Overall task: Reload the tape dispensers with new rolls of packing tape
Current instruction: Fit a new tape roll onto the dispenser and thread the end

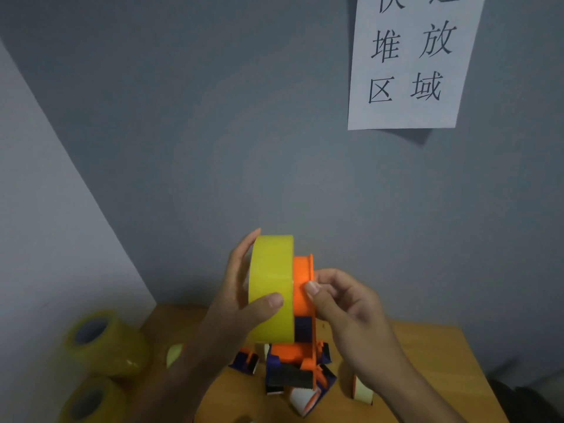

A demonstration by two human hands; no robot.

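Mounting step: left hand [241, 303] grips yellow roll [271, 288], half-seated; right hand [345, 303] pinches orange dispenser [303, 288]. Next: push roll home.

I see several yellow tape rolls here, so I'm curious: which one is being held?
The bright yellow roll, raised against the orange dispenser and gripped by the left hand. The two translucent rolls lie untouched at lower left.

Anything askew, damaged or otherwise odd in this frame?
Nothing looks damaged or spilled. The left hand grips the yellow tape roll beside the orange dispenser, pinched by the right hand. More dispensers lie jumbled on the wooden table, overlapping at mixed angles.
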